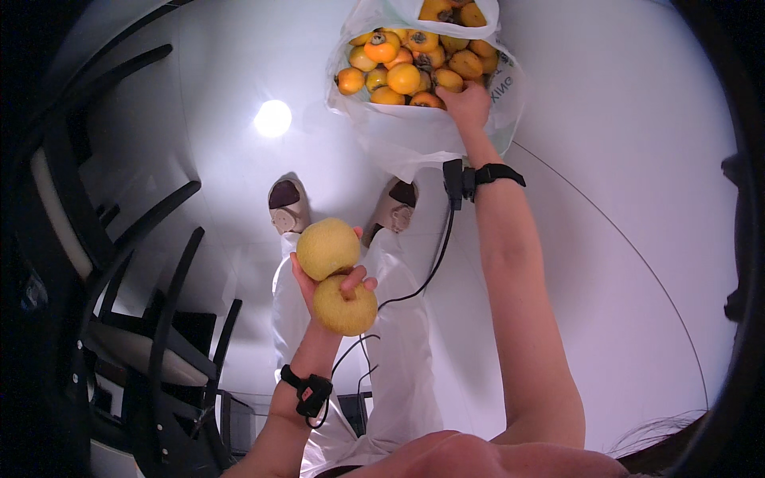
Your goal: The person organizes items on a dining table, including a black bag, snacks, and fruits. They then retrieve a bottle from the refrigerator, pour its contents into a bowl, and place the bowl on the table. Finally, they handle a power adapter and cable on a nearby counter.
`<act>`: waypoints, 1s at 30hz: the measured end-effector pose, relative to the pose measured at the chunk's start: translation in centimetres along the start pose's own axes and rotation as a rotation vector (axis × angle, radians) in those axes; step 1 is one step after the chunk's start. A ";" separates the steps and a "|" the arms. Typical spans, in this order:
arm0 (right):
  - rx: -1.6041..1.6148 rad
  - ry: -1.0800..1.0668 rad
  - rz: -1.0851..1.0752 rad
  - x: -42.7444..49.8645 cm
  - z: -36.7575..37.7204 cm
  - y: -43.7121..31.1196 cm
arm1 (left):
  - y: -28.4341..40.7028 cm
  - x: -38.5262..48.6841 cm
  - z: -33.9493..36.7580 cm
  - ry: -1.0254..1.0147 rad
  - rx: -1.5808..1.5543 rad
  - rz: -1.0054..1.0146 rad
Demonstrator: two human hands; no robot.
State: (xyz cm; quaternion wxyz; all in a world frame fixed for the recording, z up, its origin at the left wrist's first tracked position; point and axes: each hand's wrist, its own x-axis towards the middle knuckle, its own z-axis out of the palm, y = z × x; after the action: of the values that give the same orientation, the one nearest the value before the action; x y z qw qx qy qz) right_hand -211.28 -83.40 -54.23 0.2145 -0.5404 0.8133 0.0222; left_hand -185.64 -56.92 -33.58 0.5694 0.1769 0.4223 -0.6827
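Note:
Two round yellow fruits, which look like Asian pears, rest in my left hand (306,288). The upper pear (327,248) touches the lower pear (345,306), and my fingertips curl over the lower one near its hollow. Farther forward, a white plastic bag (406,131) gapes upward, full of several orange persimmons (403,78). My right hand (469,106) reaches over the bag's near rim, its thumb beside a persimmon (447,80). The other fingertips are hidden, so whether they grip fruit or plastic is unclear.
Dark chairs (179,352) with pale seats crowd the left side. Below the bag, my beige shoes (289,206) stand on the glossy white floor (597,179). A black cable (445,251) runs from the device at my right wrist (457,182). My left wrist carries a strapped device (313,394).

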 end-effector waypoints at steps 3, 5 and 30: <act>0.030 -0.060 0.074 0.5 -1.8 0.8 | -0.2 0.4 0.2 0.014 0.030 -0.024; -0.114 -0.133 0.101 0.7 -2.9 1.3 | -0.3 0.7 0.3 0.008 0.067 -0.033; 0.078 0.236 0.122 4.4 -3.3 0.8 | -1.9 2.4 1.3 0.054 0.245 -0.065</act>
State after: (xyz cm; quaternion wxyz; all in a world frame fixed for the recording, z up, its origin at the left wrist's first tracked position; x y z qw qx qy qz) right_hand -214.53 -87.79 -53.05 0.1366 -0.4801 0.8644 -0.0600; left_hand -187.77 -59.45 -33.82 0.5096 0.2496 0.3565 -0.7423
